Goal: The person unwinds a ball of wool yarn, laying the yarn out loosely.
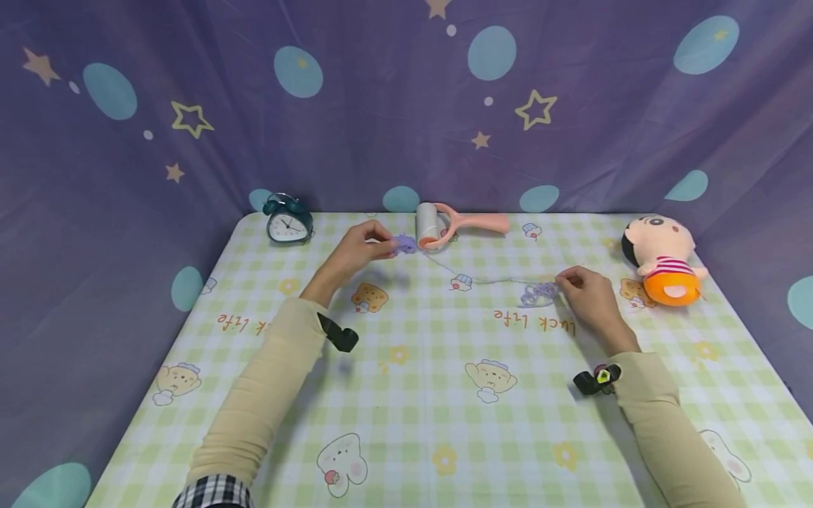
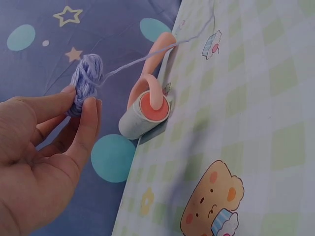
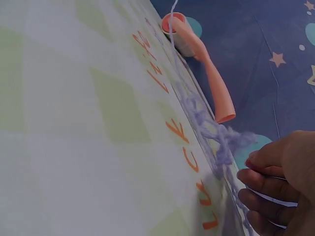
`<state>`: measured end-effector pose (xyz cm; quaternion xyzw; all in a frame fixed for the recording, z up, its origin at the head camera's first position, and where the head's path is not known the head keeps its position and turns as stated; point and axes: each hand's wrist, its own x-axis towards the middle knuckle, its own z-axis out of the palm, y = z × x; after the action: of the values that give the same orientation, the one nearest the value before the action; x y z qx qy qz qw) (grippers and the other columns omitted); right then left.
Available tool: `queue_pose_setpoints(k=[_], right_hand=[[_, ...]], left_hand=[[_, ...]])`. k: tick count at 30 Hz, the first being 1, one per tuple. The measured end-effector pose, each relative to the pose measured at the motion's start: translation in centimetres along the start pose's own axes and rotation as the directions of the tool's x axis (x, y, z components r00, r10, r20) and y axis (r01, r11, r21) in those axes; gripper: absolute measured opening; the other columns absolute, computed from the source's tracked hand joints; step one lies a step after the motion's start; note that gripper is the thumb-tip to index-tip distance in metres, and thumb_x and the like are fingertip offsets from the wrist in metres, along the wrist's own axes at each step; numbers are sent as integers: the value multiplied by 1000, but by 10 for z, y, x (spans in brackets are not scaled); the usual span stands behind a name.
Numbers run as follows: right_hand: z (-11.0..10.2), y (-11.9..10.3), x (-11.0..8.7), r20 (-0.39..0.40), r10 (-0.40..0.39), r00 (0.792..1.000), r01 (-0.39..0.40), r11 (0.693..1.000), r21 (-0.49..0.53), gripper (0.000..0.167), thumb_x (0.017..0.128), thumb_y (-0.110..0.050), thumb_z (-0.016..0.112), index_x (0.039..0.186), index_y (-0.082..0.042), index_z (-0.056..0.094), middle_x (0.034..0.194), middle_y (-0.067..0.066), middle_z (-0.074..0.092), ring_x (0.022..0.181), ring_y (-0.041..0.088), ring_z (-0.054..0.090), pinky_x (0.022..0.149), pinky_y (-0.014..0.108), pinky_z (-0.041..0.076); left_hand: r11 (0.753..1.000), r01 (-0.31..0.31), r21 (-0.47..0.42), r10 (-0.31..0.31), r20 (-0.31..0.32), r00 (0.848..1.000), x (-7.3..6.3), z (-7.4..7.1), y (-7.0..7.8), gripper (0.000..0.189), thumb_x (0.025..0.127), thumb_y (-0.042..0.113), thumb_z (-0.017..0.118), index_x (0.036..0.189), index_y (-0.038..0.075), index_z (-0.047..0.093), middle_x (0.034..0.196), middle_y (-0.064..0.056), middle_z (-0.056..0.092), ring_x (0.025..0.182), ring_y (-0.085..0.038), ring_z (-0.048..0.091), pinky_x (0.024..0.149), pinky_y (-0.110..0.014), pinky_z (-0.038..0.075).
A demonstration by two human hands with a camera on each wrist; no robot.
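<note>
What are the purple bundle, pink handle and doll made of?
The purple bundle: probably soft, matte yarn, since wound strands show. The pink handle: likely smooth plastic, evenly coloured and stiff looking. The doll: maybe matte plush, looking rounded and stuffed.

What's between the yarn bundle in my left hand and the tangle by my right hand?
A thin yarn strand, seen running from one toward the other in the head view.
</note>
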<state>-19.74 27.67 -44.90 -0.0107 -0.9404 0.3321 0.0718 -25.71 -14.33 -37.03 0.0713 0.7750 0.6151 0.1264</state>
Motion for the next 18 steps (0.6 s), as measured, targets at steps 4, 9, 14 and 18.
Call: queue_pose_setpoints(k=[4,9,14,18], right_hand=[[1,-4,0,-5,-1,1000,1,1000,17,27,98,-27,53,105,-4,65,97,17,68,89,29,61,77,40,47],[-1,-18,5,-43,-34,999,37,997,69,26,98,-28,54,107,-6,65,101,14,68,91,26,61,79,39,48],[5,-41,11,-83,-135,987,145,980,135,24,97,-23,57,109,-3,64,102,16,68,93,28,61,84,41,50],[18,-61,13,-78,-203,976,214,957,196,22,95,-17,60,109,-1,63,102,17,67,94,30,62,86,43,52]], left_hand=[[1000,5,20,-5,23,1000,0,3,2,17,92,8,63,103,-2,54,105,-12,55,88,-16,65,92,-34,56],[999,5,45,-8,56,998,-1,5,5,18,93,9,62,104,-2,54,108,-14,54,91,-18,65,97,-41,54],[998,10,62,-13,54,998,-1,6,6,17,93,11,62,104,-1,54,109,-13,54,91,-18,65,89,-30,57],[998,9,58,-12,54,998,0,8,5,17,93,10,62,104,0,55,107,-12,54,89,-17,65,87,-29,58]])
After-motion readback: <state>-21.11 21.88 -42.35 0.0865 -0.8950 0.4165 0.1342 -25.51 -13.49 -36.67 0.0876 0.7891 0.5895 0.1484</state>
